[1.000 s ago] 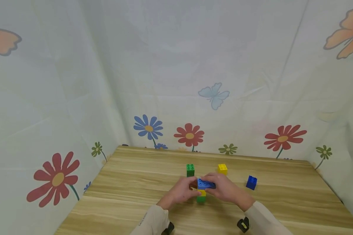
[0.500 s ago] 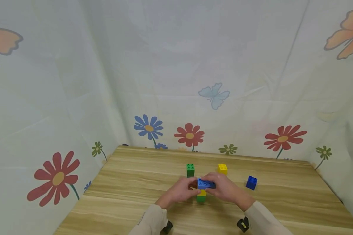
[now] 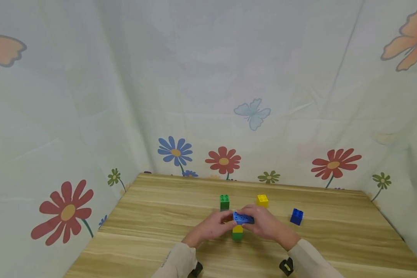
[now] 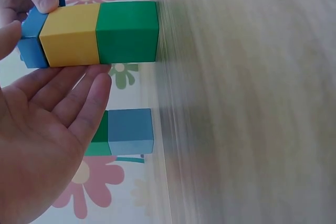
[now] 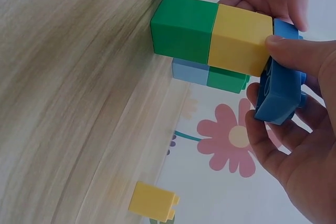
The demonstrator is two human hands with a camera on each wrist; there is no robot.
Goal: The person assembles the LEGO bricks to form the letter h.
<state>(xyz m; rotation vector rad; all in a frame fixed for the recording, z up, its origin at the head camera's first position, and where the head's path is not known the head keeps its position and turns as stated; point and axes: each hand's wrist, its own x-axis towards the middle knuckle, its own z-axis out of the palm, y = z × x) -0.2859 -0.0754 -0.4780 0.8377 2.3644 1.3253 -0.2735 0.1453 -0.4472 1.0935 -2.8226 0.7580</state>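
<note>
A long blue toy brick [image 3: 243,218] lies across the top of a small upright stack. Below it come a yellow brick [image 4: 71,35] and a green brick [image 4: 128,32], which stands on the table. The blue brick sticks out past the yellow one on the right. My right hand [image 3: 264,223] pinches this overhanging part, with the thumb in front near the yellow brick and fingers behind. From the left, my left hand [image 3: 213,225] holds the blue brick's other end between thumb and fingers. Its lower fingers lie along the yellow brick in the left wrist view.
Behind the hands stands another stack, a green brick [image 3: 224,200] on a light blue brick [image 4: 131,129]. A loose yellow brick [image 3: 262,200] lies further back, and a dark blue brick [image 3: 297,216] to the right. The wooden table [image 3: 153,200] meets a flowered cloth [image 3: 208,96].
My left thumb has shifted slightly up on the blue brick, and more of the yellow brick's front shows. The right hand and the other bricks stay in place.
</note>
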